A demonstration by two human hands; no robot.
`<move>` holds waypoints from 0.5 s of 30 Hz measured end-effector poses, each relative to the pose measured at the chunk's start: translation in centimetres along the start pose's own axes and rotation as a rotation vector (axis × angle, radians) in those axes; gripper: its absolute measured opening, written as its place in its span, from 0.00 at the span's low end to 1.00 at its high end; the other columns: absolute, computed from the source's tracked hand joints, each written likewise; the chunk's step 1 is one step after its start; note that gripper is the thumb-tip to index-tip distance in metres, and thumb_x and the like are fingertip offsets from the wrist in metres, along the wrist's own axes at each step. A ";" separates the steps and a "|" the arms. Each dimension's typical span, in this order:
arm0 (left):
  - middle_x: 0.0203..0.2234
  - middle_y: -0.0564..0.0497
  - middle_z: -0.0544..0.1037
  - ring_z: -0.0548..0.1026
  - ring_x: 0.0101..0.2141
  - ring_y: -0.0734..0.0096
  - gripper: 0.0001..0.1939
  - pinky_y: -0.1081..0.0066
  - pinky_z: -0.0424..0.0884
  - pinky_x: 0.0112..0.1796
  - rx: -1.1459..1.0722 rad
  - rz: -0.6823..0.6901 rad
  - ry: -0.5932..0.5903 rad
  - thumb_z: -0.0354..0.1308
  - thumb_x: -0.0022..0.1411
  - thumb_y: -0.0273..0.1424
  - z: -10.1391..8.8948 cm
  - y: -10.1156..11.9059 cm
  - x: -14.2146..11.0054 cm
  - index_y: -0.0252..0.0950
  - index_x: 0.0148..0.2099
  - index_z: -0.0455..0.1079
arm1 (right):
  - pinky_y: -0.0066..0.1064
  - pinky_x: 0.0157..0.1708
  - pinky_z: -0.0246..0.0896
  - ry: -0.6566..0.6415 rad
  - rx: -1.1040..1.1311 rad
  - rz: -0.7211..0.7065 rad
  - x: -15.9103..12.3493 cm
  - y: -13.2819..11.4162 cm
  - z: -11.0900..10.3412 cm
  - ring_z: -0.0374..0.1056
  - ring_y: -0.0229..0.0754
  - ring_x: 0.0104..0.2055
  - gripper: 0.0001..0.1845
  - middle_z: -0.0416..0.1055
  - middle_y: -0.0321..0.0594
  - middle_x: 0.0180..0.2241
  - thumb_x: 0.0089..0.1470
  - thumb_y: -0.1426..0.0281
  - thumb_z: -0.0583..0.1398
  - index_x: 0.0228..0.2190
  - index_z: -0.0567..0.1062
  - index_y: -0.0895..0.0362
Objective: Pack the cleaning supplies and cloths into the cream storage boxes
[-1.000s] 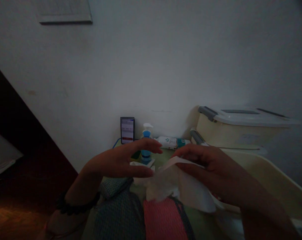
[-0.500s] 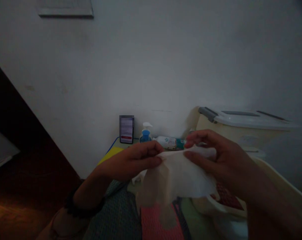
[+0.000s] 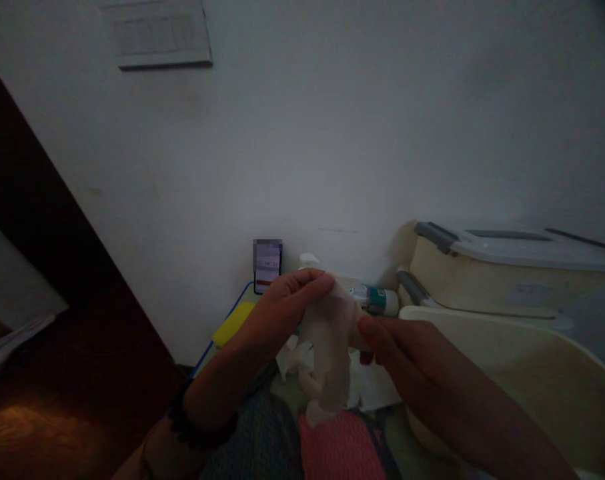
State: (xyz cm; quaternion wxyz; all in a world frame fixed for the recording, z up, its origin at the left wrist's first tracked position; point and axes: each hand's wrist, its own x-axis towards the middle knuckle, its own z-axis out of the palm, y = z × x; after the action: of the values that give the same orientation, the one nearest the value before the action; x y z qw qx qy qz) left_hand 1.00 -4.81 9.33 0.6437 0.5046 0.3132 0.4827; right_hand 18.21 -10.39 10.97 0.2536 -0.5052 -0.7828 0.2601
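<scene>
Both of my hands hold a white cloth (image 3: 328, 347) in front of me. My left hand (image 3: 287, 308) pinches its upper edge, and the cloth hangs down from there in a narrow fold. My right hand (image 3: 395, 347) grips the cloth's right side with thumb and fingers closed on it. A dark beaded bracelet (image 3: 195, 427) sits on my left wrist. Below the cloth lie a grey-green fabric (image 3: 262, 447) and a pink-red knitted fabric (image 3: 339, 450).
A phone (image 3: 267, 265) stands against the white wall, with a pump bottle (image 3: 309, 261) and a lying tube (image 3: 375, 298) beside it. A lidded cream storage box (image 3: 507, 267) and a cream tub (image 3: 522, 360) stand at the right. Dark wooden floor (image 3: 57, 407) lies at the left.
The cloth was spread wide between my hands; now it is gathered into a narrow hanging strip. My hands have come closer together, and the view has shifted slightly.
</scene>
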 end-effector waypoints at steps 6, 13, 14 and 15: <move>0.19 0.52 0.74 0.72 0.22 0.74 0.18 0.75 0.68 0.25 0.020 0.018 0.048 0.57 0.57 0.43 -0.2 0.4 0.0 0.32 0.27 0.72 | 0.29 0.24 0.61 0.158 0.108 0.023 0.6 0.8 -0.7 0.70 0.40 0.26 0.17 0.75 0.37 0.27 0.56 0.56 0.55 0.42 0.69 0.54; 0.25 0.57 0.77 0.74 0.25 0.77 0.25 0.78 0.69 0.27 0.084 0.093 0.044 0.64 0.53 0.32 -1.9 0.9 0.5 0.42 0.53 0.64 | 0.31 0.30 0.61 0.410 -0.018 -0.050 1.0 1.3 -1.7 0.69 0.40 0.32 0.10 0.73 0.36 0.31 0.57 0.61 0.55 0.35 0.74 0.51; 0.26 0.57 0.77 0.75 0.27 0.76 0.30 0.77 0.70 0.30 0.102 0.118 0.009 0.65 0.52 0.30 -2.2 1.0 0.5 0.44 0.57 0.60 | 0.31 0.32 0.61 0.445 -0.042 -0.098 1.0 1.3 -1.7 0.68 0.40 0.34 0.10 0.72 0.36 0.33 0.58 0.62 0.54 0.35 0.73 0.51; 0.27 0.57 0.78 0.76 0.29 0.76 0.31 0.76 0.71 0.33 0.124 0.139 -0.029 0.65 0.52 0.28 -2.3 1.1 0.5 0.45 0.57 0.60 | 0.32 0.35 0.60 0.475 -0.061 -0.151 1.0 1.4 -1.7 0.67 0.41 0.36 0.09 0.71 0.37 0.34 0.58 0.64 0.54 0.35 0.73 0.51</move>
State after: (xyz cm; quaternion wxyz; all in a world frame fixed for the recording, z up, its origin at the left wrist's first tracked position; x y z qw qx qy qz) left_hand -1.26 -3.51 9.73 0.5807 0.5708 0.2975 0.4985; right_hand 19.93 -8.72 11.44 0.4337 -0.4996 -0.7443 0.0909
